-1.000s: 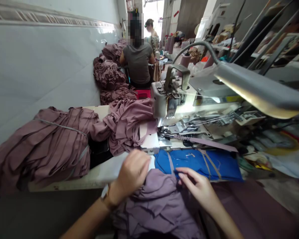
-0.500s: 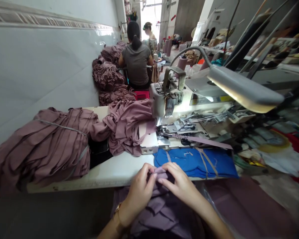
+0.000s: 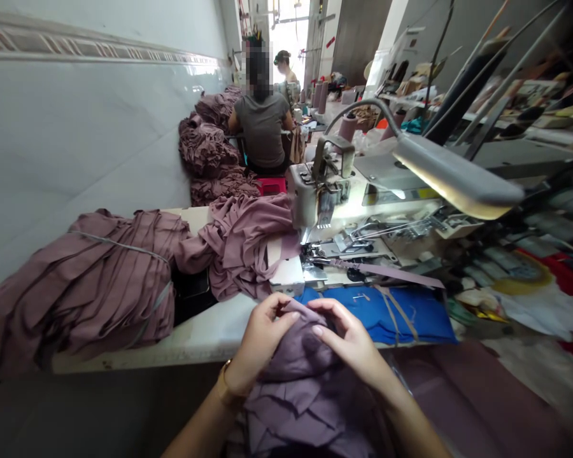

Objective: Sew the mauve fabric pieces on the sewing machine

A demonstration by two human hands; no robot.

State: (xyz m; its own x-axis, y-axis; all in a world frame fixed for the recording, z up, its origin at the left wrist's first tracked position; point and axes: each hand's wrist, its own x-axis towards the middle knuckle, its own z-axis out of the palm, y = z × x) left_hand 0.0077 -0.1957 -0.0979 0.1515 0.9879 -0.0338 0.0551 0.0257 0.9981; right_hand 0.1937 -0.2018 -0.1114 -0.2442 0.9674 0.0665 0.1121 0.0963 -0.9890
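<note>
Mauve soft-fabric piece (image 3: 296,359), loosely bunched, hangs at the lower centre of the frame, its top between both hands, in front of the white worktable (image 3: 214,334). The left hand (image 3: 260,337) pinches its upper edge between thumb and fingers. The right hand (image 3: 353,337) curves against it on the other side, thumb and fingers apart; whether it grips, I cannot tell. Just beyond that hand, right of centre, lies a flat blue cloth bundle (image 3: 415,312) crossed by pale strips. Behind stands a cream metal sewing machine (image 3: 303,194).
</note>
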